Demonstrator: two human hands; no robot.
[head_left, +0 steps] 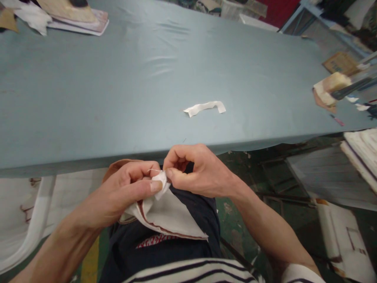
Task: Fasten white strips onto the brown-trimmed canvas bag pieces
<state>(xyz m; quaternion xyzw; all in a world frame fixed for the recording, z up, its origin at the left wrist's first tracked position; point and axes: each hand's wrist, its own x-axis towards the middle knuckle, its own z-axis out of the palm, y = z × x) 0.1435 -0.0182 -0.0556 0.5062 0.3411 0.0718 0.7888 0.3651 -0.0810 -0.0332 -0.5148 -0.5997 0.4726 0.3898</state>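
A white fabric piece with brown-red edging hangs from my left hand over my lap. The left thumb and fingers are closed on its bunched upper corner. My right hand pinches at that same corner, thumb against forefinger, right beside the left fingertips. A thin loose thread sticks out there. What exactly sits between the right fingertips is too small to make out. On the table beyond my hands lies a crumpled white strip.
A blue-green covered table spans the view, its near edge just past my hands. Stacked pieces lie at the far left. At the right are a cardboard box, a yellowish block and a pink-handled tool. White fabric bundles stand lower right.
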